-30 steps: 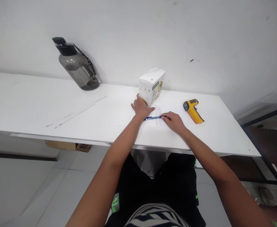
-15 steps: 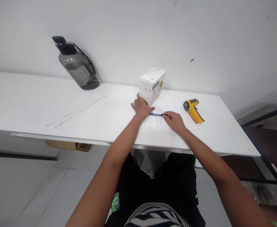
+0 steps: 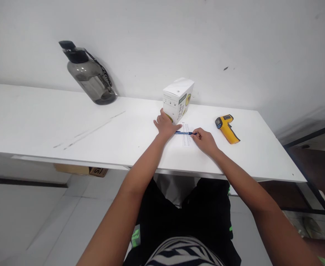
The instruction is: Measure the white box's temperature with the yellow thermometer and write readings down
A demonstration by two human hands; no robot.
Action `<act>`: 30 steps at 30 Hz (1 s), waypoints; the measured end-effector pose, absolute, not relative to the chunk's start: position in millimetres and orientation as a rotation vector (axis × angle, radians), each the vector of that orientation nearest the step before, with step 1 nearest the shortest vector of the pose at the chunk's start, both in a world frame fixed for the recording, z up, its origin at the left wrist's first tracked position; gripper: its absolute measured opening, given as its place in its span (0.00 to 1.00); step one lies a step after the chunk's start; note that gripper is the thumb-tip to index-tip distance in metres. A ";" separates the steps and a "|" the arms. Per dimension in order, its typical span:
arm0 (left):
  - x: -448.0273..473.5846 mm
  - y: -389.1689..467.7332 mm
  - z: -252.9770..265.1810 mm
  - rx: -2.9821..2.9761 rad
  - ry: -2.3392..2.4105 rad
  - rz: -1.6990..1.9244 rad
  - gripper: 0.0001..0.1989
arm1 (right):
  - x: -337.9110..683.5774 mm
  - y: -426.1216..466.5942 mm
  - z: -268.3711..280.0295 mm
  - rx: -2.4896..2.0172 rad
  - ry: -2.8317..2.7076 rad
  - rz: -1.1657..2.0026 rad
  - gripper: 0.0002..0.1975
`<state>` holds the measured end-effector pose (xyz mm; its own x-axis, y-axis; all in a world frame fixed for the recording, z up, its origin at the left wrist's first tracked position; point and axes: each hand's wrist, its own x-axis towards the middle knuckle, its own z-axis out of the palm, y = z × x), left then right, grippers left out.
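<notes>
My left hand (image 3: 166, 126) rests on the tabletop with its fingers spread, against the lower front of a white printed carton (image 3: 178, 99) that stands upright. Pinched in the fingers of my right hand (image 3: 206, 141) is the right end of a blue pen (image 3: 184, 133). The pen lies nearly level across a slip of paper (image 3: 186, 142) with small rows of print or writing, too small to read. Its left end reaches my left hand, just below the thumb; whether it touches I cannot tell.
A yellow and black infrared thermometer (image 3: 227, 129) lies right of my right hand. Far left, a grey see-through water bottle (image 3: 92, 81) stands by the wall. The white table (image 3: 76, 122) ends at the right; under it sits a cardboard box (image 3: 81, 169).
The right end of the pen and my right fingertips have shifted very slightly away from me. My left hand and the carton stay put.
</notes>
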<state>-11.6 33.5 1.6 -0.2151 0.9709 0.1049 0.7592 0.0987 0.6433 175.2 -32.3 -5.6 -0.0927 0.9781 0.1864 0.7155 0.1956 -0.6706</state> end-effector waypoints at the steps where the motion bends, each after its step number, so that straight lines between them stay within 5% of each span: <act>1: -11.6 33.8 1.2 1.701 2.038 0.848 0.61 | 175.2 -32.3 -5.5 -1.576 -1.874 0.557 0.07; 30: -12.4 31.8 4.5 1.676 2.031 0.849 0.58 | 172.8 -33.2 -7.9 -1.573 -1.873 0.532 0.14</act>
